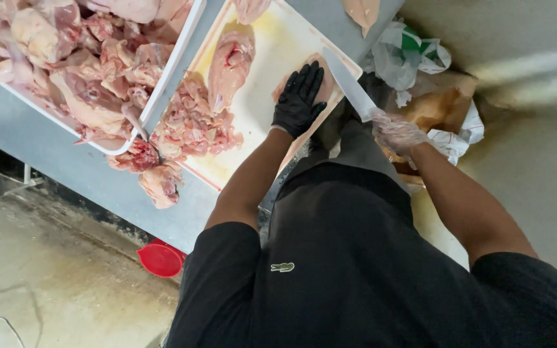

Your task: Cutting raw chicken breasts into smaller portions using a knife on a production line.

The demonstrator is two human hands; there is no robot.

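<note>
Even, diffuse daylight fills the scene, bright but not harsh. The white cutting board (262,96) reads a touch washed out, and wet sheen glints on the raw chicken in the tray (182,55). A pale streak of glare crosses the floor at upper right (soft-edged, slightly smeared). Shadows are faint. The dark shirt (356,270) loses detail. Focus is fair centrally; the corners soften and bend from the wide lens.

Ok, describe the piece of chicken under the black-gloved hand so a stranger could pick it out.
Start at the white cutting board on the grey table. At its edge nearest the person, a pale chicken piece lies flat under the left hand, with the knife blade beside it. Unlike the chopped heap and the long piece, it is pinned by a hand.
</note>
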